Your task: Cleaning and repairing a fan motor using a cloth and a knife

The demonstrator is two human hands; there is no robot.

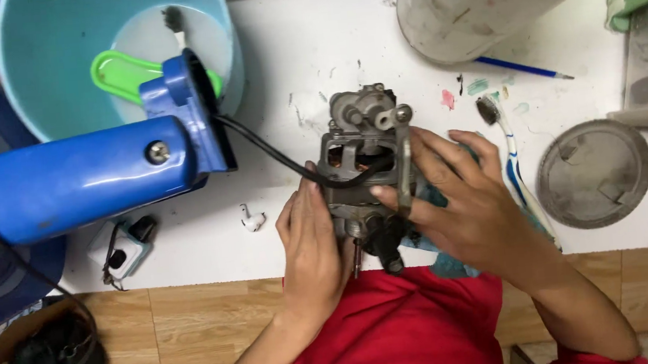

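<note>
Grey motor (pixel 365 159): clamped between left hand (pixel 312 241) and right hand (pixel 462 197); underside hidden. Blue housing (pixel 78 184) cut off at left; cord (pixel 270 151) attached.

Nothing to call here, operator: no packages, no labels, no signs and no screens show anywhere on your bench from the head camera (I've gone over it corner to corner).
</note>
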